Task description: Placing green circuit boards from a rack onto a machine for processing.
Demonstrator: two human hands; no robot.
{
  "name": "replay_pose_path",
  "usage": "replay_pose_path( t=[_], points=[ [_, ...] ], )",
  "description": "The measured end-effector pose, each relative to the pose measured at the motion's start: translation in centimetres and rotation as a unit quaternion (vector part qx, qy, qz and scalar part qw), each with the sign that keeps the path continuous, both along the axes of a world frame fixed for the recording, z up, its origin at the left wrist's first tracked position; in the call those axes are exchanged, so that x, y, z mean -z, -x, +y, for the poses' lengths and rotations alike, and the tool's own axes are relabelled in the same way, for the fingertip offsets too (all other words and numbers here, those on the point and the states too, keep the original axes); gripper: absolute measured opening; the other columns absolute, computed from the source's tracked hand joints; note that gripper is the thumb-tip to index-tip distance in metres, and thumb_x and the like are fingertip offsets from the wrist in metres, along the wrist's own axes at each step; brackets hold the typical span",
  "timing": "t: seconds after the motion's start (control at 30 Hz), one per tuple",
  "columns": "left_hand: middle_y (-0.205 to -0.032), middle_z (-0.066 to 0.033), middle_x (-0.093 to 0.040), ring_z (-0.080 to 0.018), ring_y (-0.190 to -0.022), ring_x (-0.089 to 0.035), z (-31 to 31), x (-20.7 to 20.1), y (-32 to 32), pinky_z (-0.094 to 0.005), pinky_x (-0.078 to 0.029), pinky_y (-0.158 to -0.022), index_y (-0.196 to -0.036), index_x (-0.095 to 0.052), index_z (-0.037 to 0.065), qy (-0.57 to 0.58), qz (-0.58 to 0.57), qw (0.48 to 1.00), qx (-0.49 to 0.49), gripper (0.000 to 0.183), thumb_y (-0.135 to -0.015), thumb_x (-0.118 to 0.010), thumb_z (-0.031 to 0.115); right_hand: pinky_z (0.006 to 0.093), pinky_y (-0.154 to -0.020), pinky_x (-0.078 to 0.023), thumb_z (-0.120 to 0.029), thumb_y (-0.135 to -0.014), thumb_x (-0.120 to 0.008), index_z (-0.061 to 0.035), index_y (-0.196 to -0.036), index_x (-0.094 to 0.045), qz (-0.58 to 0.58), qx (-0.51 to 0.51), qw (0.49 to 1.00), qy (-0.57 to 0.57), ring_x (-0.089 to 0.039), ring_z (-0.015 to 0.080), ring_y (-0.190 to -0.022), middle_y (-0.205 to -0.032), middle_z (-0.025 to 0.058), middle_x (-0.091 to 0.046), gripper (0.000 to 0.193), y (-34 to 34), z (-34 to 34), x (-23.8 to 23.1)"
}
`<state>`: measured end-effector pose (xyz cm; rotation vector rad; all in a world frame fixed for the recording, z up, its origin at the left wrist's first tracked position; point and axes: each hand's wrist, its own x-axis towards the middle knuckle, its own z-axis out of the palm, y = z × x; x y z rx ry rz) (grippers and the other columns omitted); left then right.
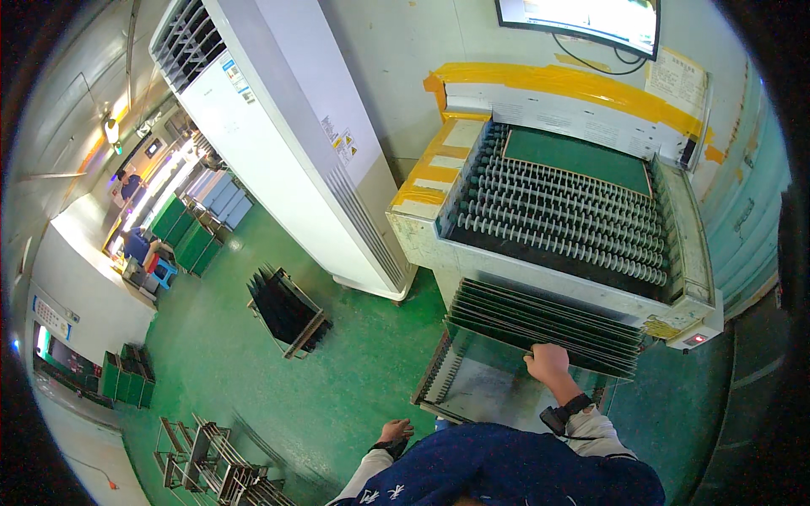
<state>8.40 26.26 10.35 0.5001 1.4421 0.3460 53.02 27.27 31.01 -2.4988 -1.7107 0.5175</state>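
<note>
My right hand [548,367] is closed on the top edge of the nearest thin dark-green board [494,339] in a rack. Several similar boards [540,316] stand in a close row behind it, leaning in the slotted rack [434,371]. The lower part of the rack, nearest my body, shows a bare grey base. Low beside my body, to the left of the rack, my left hand [395,432] hangs with loosely bent fingers apart and nothing visible in it.
Beyond the rack stands a roller conveyor machine [561,207] with a green board [582,160] on its far rollers. A tall white air conditioner [278,152] is left of it. Another board-filled rack [287,312] and metal frames [215,464] stand on the green floor. People work far left.
</note>
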Motion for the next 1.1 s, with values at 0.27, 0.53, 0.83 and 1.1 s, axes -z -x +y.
replay_pose_path(
  t=[0.27,0.53,0.83,1.1],
  points=[
    [-0.098,-0.0153,-0.062,-0.0254,-0.076,-0.062,0.0,0.6,0.2,-0.0326,-0.048,-0.06,-0.11,-0.051,-0.002,-0.003,0.001,1.0,0.007,0.037,-0.084,-0.059,0.023,0.0434,-0.065,-0.048,-0.035,-0.074,-0.061,-0.0078,-0.079,-0.065,0.001,-0.005,1.0,-0.011,-0.061,0.033,-0.075,-0.077,0.0143,-0.064,0.028,-0.1,-0.1,0.3],
    [-0.097,-0.0157,-0.062,-0.0264,-0.077,-0.062,-0.2,1.9,1.0,-0.0327,-0.047,-0.059,-0.109,-0.052,-0.002,-0.016,-0.011,1.0,0.009,0.036,-0.084,-0.058,0.023,0.0435,-0.065,-0.048,-0.035,-0.074,-0.061,-0.0074,-0.079,-0.065,0.003,-0.009,1.0,-0.014,-0.061,0.033,-0.074,-0.076,0.0151,-0.064,0.028,0.1,-0.1,0.0],
    [-0.094,-0.0163,-0.062,-0.0275,-0.074,-0.061,-0.1,0.7,0.1,-0.0346,-0.048,-0.06,-0.107,-0.051,-0.004,-0.027,-0.037,0.999,-0.019,0.033,-0.085,-0.055,0.02,0.0439,-0.065,-0.047,-0.034,-0.074,-0.062,-0.0071,-0.081,-0.064,0.012,-0.042,0.999,-0.014,-0.06,0.0334,-0.075,-0.077,0.0146,-0.063,0.027,-0.6,-0.6,1.3],
    [-0.09,-0.0164,-0.063,-0.0271,-0.065,-0.059,0.5,1.8,-0.1,-0.0381,-0.05,-0.058,-0.108,-0.049,-0.003,-0.035,-0.082,0.996,-0.031,0.036,-0.084,-0.06,0.022,0.0445,-0.067,-0.046,-0.034,-0.073,-0.063,-0.0053,-0.083,-0.063,0.023,-0.048,0.999,0.003,-0.06,0.0338,-0.078,-0.077,0.0176,-0.062,0.03,0.1,-1.0,1.8]
  ],
)
